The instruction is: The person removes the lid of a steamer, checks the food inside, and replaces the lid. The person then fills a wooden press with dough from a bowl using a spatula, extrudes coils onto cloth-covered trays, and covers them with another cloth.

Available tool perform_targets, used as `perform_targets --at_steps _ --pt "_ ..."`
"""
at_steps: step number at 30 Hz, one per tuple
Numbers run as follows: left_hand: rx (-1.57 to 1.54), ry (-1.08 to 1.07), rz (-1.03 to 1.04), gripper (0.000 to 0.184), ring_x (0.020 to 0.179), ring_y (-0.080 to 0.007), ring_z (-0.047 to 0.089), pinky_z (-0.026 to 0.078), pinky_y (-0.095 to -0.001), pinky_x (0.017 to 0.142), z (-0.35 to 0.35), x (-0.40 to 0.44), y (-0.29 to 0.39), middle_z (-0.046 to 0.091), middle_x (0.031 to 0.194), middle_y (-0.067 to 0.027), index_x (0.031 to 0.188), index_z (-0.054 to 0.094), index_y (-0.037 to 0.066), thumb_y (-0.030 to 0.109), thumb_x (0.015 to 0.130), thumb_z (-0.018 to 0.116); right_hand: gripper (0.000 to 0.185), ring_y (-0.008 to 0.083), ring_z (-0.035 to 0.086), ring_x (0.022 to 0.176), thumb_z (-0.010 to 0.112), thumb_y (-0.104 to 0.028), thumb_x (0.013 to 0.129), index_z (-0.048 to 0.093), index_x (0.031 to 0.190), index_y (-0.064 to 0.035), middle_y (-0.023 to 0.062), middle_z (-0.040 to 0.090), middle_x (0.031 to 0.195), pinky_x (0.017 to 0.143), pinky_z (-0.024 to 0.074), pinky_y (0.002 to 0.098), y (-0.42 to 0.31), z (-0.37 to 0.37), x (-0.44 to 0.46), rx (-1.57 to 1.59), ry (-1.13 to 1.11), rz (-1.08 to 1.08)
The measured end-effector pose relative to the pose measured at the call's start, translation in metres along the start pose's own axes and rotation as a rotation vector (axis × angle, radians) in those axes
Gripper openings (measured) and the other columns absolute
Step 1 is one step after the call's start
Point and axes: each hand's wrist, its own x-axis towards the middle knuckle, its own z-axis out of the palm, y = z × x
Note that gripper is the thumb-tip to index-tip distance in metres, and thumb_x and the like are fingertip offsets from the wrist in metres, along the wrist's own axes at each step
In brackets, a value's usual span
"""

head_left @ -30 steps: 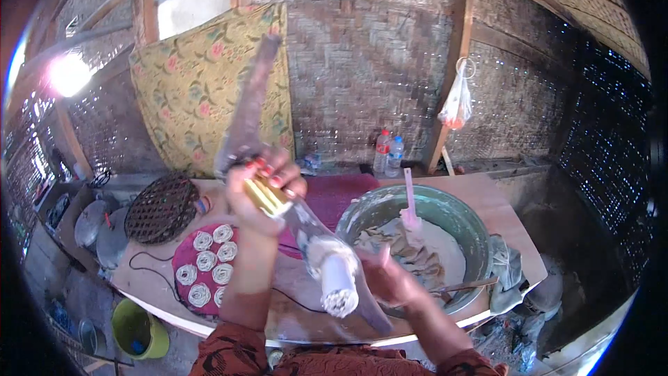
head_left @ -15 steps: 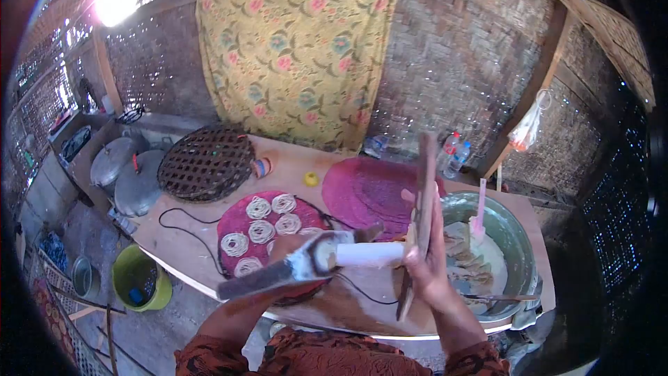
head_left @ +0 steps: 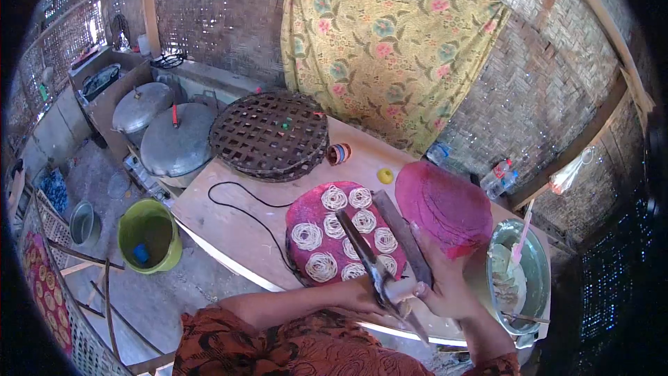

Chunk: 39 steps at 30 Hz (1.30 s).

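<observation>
A wooden press [head_left: 407, 233] with two long handle bars and a pale cylinder between them is held low over the front of the table. My left hand [head_left: 360, 295] grips its near, left side, with the fingers partly hidden behind the bar. On its other side, my right hand [head_left: 445, 285] is closed round the right bar and the cylinder's end. Just behind the press lies a round pink tray [head_left: 300, 203] bearing several coiled nests of pale strands [head_left: 307, 236]. The press covers part of this tray.
Stacked pink discs [head_left: 445, 202] lie behind my right hand. A green basin [head_left: 539, 271] with batter and a pink spatula stands at the right. Woven trays [head_left: 268, 132], lidded pots [head_left: 177, 141] and a dark cord [head_left: 240, 187] are at the left; a green bucket [head_left: 167, 257] is on the floor.
The view has swung left and down. The press has gone from raised in my left hand to held low between both hands near the nests. My right hand has closed on it.
</observation>
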Motion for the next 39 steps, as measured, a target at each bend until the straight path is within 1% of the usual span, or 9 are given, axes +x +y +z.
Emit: perform_targets --at_steps 2,6,9,12,15,20,24,26,39 --pt "0.010 0.088 -0.041 0.051 0.097 -0.0267 0.057 0.045 -0.0365 0.086 -0.021 -0.025 0.020 0.060 0.100 -0.0180 0.108 0.055 -0.002 0.028 0.071 0.074 0.090 0.0369 0.039 0.126 0.053 -0.061 0.080 0.023 0.142 -0.0023 0.0219 0.036 0.138 0.102 0.0324 0.0413 -0.002 0.020 0.002 0.236 0.048 0.166" --pt "-0.195 -0.044 -0.501 0.074 0.111 -0.0244 0.052 0.042 -0.0367 0.093 -0.071 -0.028 0.052 0.052 0.122 -0.0202 0.123 0.045 -0.001 0.031 0.067 0.080 0.093 0.0324 0.049 0.117 0.040 -0.069 0.082 0.025 0.139 0.0036 0.0234 0.046 0.129 0.099 0.0371 0.0394 0.042 0.042 -0.041 1.328 -0.358 0.599" --pt "-0.100 0.223 0.020 0.091 0.116 -0.0276 0.048 0.038 -0.0371 0.099 -0.096 -0.035 0.055 0.044 0.132 -0.0194 0.138 0.025 0.005 0.043 0.072 0.073 0.094 0.0324 0.051 0.116 0.038 -0.069 0.082 0.026 0.139 0.0041 0.0238 0.047 0.127 0.098 0.0381 0.0396 0.050 0.079 -0.048 1.894 -0.588 0.487" --pt "-0.667 0.383 0.363 0.082 0.122 -0.0304 0.043 0.035 -0.0402 0.103 -0.132 -0.006 0.082 0.038 0.136 -0.0192 0.143 0.018 0.005 0.051 0.084 0.054 0.094 0.0324 0.052 0.114 0.037 -0.070 0.082 0.026 0.139 0.0046 0.0242 0.049 0.125 0.098 0.0391 0.0397 0.058 0.105 -0.026 2.110 -0.718 0.368" --pt "-0.987 0.366 0.522 0.071 0.120 -0.0323 0.045 0.036 -0.0430 0.102 -0.188 0.028 0.104 0.044 0.131 -0.0193 0.140 0.024 0.002 0.050 0.091 0.041 0.095 0.0325 0.053 0.113 0.035 -0.070 0.082 0.026 0.139 0.0052 0.0245 0.051 0.123 0.097 0.0402 0.0398 0.075 0.093 0.009 2.083 -0.778 0.268" --pt "-1.093 0.371 0.362 0.062 0.109 -0.0335 0.054 0.039 -0.0450 0.098 -0.285 0.042 0.043 0.057 0.112 -0.0159 0.118 0.050 0.000 0.055 0.089 0.041 0.096 0.0326 0.055 0.110 0.032 -0.072 0.083 0.026 0.138 0.0060 0.0251 0.054 0.120 0.096 0.0418 0.0400 0.118 0.055 0.088 1.719 -0.712 0.289" --pt "-1.258 0.633 0.387 0.057 0.098 -0.0306 0.056 0.044 -0.0422 0.089 -0.321 0.020 -0.058 0.059 0.099 -0.0115 0.106 0.054 0.004 0.057 0.088 0.041 0.081 0.0325 0.065 0.089 0.028 -0.063 0.089 0.035 0.135 0.0032 0.0241 0.062 0.102 0.079 0.0526 0.0412 0.154 0.069 0.147 1.329 -0.587 0.666" --pt "-1.318 0.568 0.626 0.053 0.086 -0.0264 0.053 0.045 -0.0394 0.080 -0.330 0.006 -0.094 0.054 0.086 -0.0073 0.096 0.053 0.008 0.059 0.088 0.042 0.079 0.0303 0.065 0.086 0.032 -0.064 0.089 0.036 0.136 -0.0004 0.0222 0.062 0.101 0.076 0.0527 0.0394 0.147 0.081 0.167 1.131 -0.598 0.702" --pt "-1.258 0.685 0.721 0.047 0.079 -0.0221 0.050 0.043 -0.0384 0.074 -0.339 -0.012 -0.080 0.051 0.077 -0.0030 0.085 0.052 0.014 0.058 0.089 0.037 0.062 0.0199 0.063 0.075 0.038 -0.056 0.091 0.048 0.128 -0.0064 0.0115 0.064 0.091 0.067 0.0505 0.0320 0.109 0.064 0.191 0.824 -0.491 0.703"
